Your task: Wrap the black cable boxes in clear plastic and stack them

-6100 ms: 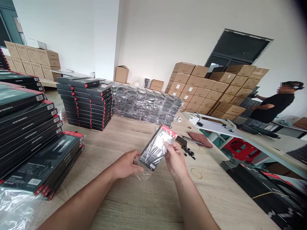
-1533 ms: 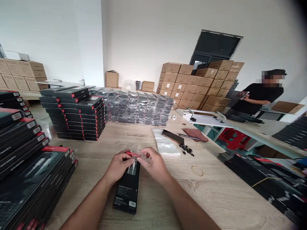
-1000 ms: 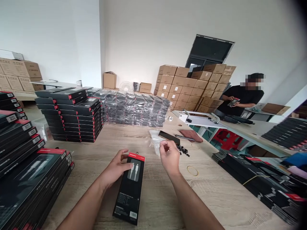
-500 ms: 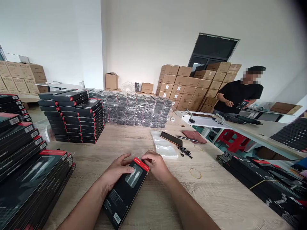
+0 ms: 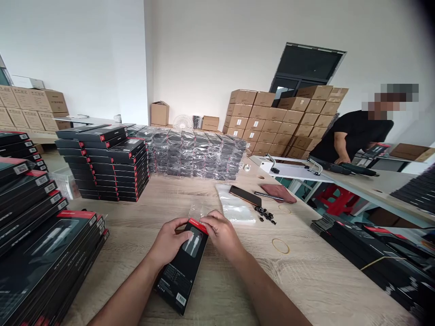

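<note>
Over the wooden desk [image 5: 306, 280], one black cable box [image 5: 181, 271] with a red top is pinched between both hands: the left hand [image 5: 168, 242] clasps its side, the right hand [image 5: 220, 233] presses on its red end. Just behind the box shows a clear plastic sleeve [image 5: 196, 210]; farther beyond it lie one flat clear bag [image 5: 234, 206], one phone [image 5: 242, 195] and a small heap of black parts [image 5: 265, 215].

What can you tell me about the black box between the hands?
The black box is a slim, card-like retail package with a red top end, a white cable shown on its front, and a barcode near the lower end. It sits at a slant, gripped by the left hand and right hand.
</note>
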